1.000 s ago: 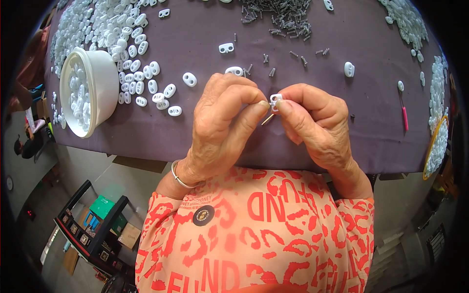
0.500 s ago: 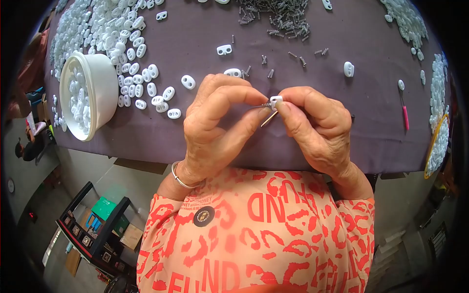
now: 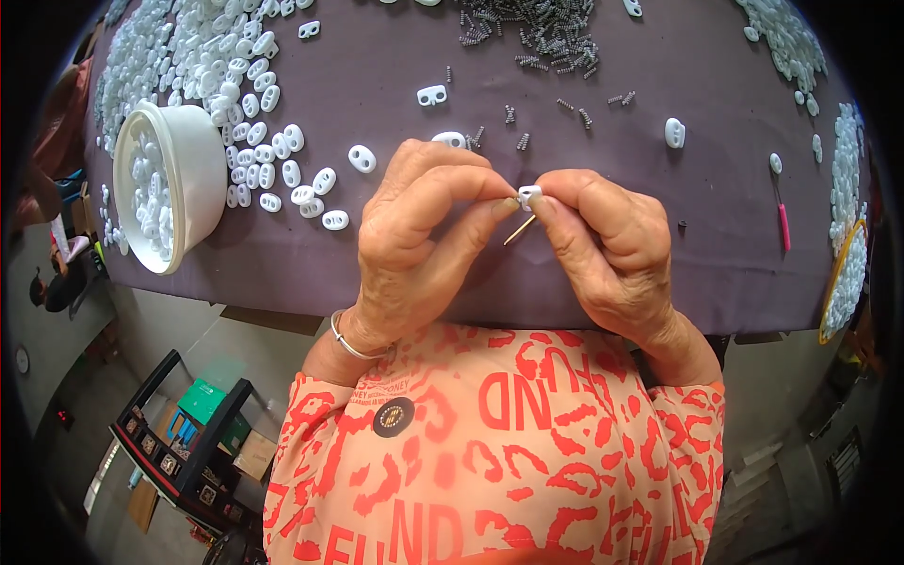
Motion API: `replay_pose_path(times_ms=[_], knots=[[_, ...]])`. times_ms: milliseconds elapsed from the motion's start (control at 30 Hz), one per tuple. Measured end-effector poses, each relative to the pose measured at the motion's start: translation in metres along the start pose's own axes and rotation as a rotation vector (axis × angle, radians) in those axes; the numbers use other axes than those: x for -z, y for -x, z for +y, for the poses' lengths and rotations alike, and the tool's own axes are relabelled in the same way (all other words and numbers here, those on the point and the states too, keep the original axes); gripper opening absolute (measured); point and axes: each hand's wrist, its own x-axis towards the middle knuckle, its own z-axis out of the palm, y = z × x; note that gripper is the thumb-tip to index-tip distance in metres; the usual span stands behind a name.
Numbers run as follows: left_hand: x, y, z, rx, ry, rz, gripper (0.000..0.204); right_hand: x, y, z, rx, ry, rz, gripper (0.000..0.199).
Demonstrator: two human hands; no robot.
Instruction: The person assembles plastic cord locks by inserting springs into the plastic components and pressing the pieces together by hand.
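My right hand (image 3: 612, 250) pinches a small white plastic cord-lock piece (image 3: 529, 194) between thumb and index finger. A thin metal rod (image 3: 519, 230) slants out below the same fingers, its upper end hidden by them. Thumb and index finger of my left hand (image 3: 424, 235) are closed at the piece's left side, on a small metal coil spring that they now almost wholly cover. Just beyond my left fingers lies a white two-hole piece (image 3: 450, 139), partly covered by the hand. Loose springs (image 3: 523, 141) are scattered beyond my fingertips.
A white tub (image 3: 193, 179) of white pieces lies tilted at the left, beside a large heap of them (image 3: 202, 56). Farther back is a pile of springs (image 3: 556, 33). A pink-handled tool (image 3: 783, 226) and a yellow-rimmed container (image 3: 841, 282) are at the right.
The coil spring, plainly visible between my left fingertips and the white piece before, is now almost hidden. My left fingertips have come closer to the piece.
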Motion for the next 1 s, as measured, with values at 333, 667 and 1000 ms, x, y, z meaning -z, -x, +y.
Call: replay_pose_path(times_ms=[333, 667, 1000], knots=[[0.006, -0.002, 0.0, 0.061, 0.054, -0.071, 0.02, 0.003, -0.002, -0.007, -0.208, -0.153, -0.019, 0.006], [0.005, -0.002, 0.002, 0.001, 0.047, -0.06, 0.015, 0.009, -0.006, -0.015, -0.203, -0.099, -0.116, 0.004], [0.012, -0.001, -0.001, -0.027, 0.01, -0.028, 0.033, 0.011, -0.004, -0.012, -0.536, -0.306, -0.097, 0.01]])
